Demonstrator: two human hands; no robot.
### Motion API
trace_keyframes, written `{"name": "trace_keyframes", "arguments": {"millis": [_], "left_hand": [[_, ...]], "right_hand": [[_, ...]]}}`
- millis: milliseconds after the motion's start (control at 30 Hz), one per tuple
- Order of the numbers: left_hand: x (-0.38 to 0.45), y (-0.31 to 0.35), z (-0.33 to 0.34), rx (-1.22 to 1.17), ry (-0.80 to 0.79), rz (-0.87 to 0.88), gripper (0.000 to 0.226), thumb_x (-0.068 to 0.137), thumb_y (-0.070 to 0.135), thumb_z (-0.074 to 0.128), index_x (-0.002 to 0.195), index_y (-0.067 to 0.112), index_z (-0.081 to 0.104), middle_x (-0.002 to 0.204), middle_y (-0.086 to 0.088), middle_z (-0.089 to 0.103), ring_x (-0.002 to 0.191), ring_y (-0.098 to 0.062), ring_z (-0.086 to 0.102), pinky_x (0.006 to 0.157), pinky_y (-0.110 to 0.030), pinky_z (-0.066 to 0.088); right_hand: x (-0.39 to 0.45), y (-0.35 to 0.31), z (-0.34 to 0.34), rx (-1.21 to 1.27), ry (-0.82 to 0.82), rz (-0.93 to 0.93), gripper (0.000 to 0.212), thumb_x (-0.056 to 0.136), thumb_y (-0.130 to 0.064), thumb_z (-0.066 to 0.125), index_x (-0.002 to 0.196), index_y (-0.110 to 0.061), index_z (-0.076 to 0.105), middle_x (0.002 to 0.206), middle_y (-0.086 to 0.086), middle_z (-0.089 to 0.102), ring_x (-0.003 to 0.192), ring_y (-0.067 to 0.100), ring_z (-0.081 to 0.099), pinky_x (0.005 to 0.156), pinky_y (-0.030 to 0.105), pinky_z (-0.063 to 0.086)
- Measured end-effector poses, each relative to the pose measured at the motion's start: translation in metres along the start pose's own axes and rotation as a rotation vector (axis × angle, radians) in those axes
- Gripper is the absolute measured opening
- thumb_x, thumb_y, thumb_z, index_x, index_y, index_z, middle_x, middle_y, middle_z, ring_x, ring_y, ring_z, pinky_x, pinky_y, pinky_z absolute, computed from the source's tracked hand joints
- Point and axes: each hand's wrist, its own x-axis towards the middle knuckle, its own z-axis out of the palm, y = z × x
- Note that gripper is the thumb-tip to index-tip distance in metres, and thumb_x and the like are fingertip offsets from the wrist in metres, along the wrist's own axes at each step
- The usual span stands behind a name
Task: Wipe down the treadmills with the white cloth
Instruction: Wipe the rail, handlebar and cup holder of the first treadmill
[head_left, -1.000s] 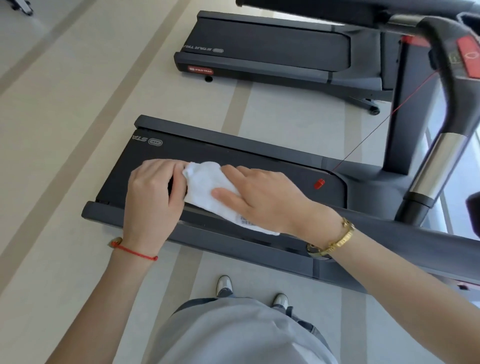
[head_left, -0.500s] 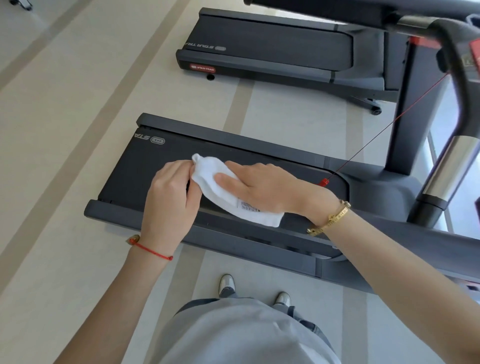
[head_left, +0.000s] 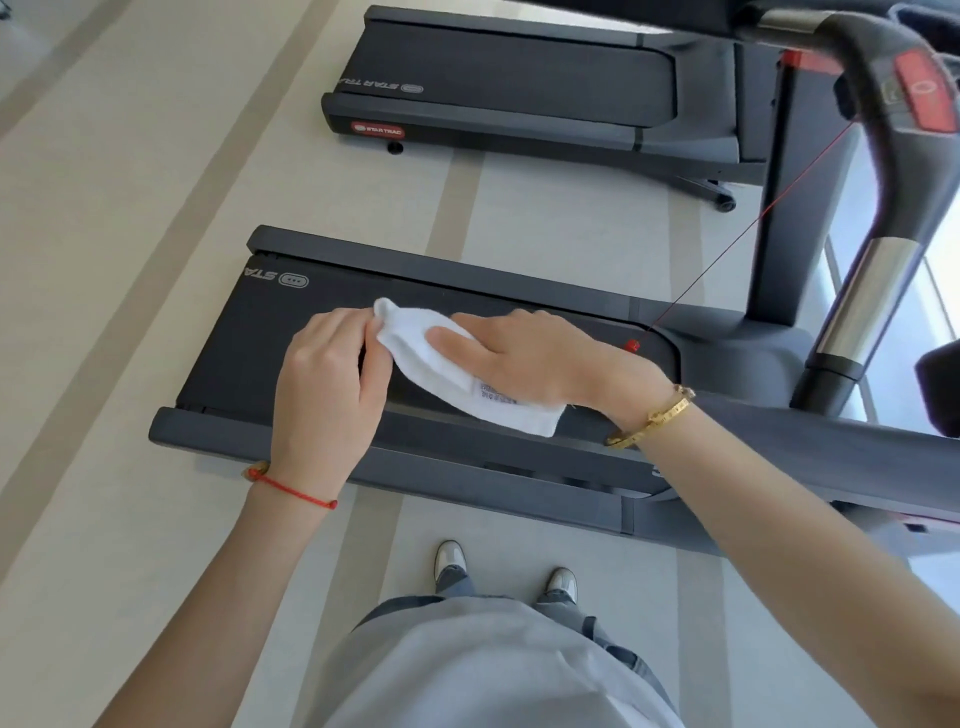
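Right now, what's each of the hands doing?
Left hand: pinching the white cloth at its end.
Right hand: open, fingers flat on the cloth.

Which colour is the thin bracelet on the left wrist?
Red bracelet, seen in the head view.

This is a gym. Two big dark treadmills (head_left: 363, 332) (head_left: 519, 78) sit side by side on a pale striped floor (head_left: 130, 234). One has a curved handlebar (head_left: 893, 171) with a red stop button (head_left: 922, 93) and a thin red safety cord (head_left: 753, 223)
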Motion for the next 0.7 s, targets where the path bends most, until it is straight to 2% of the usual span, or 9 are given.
{"name": "trace_keyframes", "arguments": {"millis": [100, 167, 267, 400, 467, 600, 700], "left_hand": [[-0.001, -0.001, -0.001, -0.004, 0.003, 0.016, 0.040, 0.104, 0.022, 0.034, 0.096, 0.000, 0.065, 0.094, -0.010, 0.068, 0.086, -0.025, 0.059, 0.079, -0.028, 0.043], [-0.001, 0.000, -0.001, -0.014, -0.004, 0.032, 0.038, 0.105, 0.019, 0.034, 0.101, 0.003, 0.068, 0.099, -0.007, 0.070, 0.090, -0.024, 0.060, 0.082, -0.029, 0.045], [0.000, 0.001, -0.002, -0.019, -0.006, 0.048, 0.036, 0.105, 0.016, 0.036, 0.106, 0.004, 0.070, 0.105, -0.006, 0.072, 0.098, -0.023, 0.063, 0.090, -0.035, 0.049], [-0.001, 0.006, -0.003, 0.002, 0.008, 0.095, 0.034, 0.105, 0.016, 0.039, 0.104, 0.006, 0.072, 0.104, -0.005, 0.073, 0.101, -0.023, 0.066, 0.098, -0.039, 0.048], [-0.002, 0.011, -0.001, 0.030, 0.012, 0.140, 0.031, 0.104, 0.015, 0.043, 0.101, 0.008, 0.072, 0.102, -0.002, 0.073, 0.100, -0.022, 0.065, 0.099, -0.038, 0.046], [-0.002, 0.018, 0.003, 0.088, 0.024, 0.180, 0.030, 0.101, 0.015, 0.043, 0.090, 0.008, 0.069, 0.091, -0.002, 0.072, 0.090, -0.026, 0.064, 0.093, -0.044, 0.047], [-0.001, 0.019, 0.004, 0.081, 0.039, 0.170, 0.031, 0.100, 0.014, 0.039, 0.082, 0.007, 0.064, 0.082, -0.004, 0.068, 0.080, -0.029, 0.061, 0.086, -0.047, 0.048]], "right_hand": [[-0.013, 0.000, 0.013, -0.131, 0.189, -0.018, 0.051, 0.098, -0.062, 0.017, 0.096, -0.021, 0.048, 0.071, -0.003, 0.057, 0.064, 0.020, 0.054, 0.060, 0.035, 0.037], [-0.030, 0.006, 0.024, -0.297, 0.366, -0.041, 0.056, 0.096, -0.064, 0.016, 0.109, -0.022, 0.051, 0.076, -0.003, 0.056, 0.066, 0.022, 0.053, 0.058, 0.034, 0.040], [-0.052, 0.019, 0.039, -0.430, 0.502, -0.059, 0.063, 0.098, -0.064, 0.018, 0.125, -0.019, 0.053, 0.085, 0.000, 0.055, 0.069, 0.023, 0.049, 0.064, 0.037, 0.043], [-0.082, 0.044, 0.052, -0.493, 0.619, -0.060, 0.064, 0.099, -0.064, 0.032, 0.131, -0.014, 0.053, 0.102, 0.005, 0.058, 0.080, 0.027, 0.052, 0.073, 0.041, 0.045], [-0.086, 0.048, 0.052, -0.498, 0.676, -0.044, 0.063, 0.098, -0.065, 0.035, 0.127, -0.014, 0.057, 0.099, 0.005, 0.059, 0.077, 0.027, 0.053, 0.071, 0.041, 0.045], [-0.056, 0.024, 0.047, -0.425, 0.690, 0.000, 0.063, 0.097, -0.068, 0.027, 0.111, -0.017, 0.062, 0.076, 0.002, 0.056, 0.064, 0.026, 0.051, 0.062, 0.041, 0.045], [-0.049, 0.017, 0.053, -0.423, 0.757, -0.013, 0.062, 0.098, -0.066, 0.027, 0.111, -0.017, 0.062, 0.073, 0.002, 0.053, 0.062, 0.025, 0.046, 0.061, 0.040, 0.043]]}}
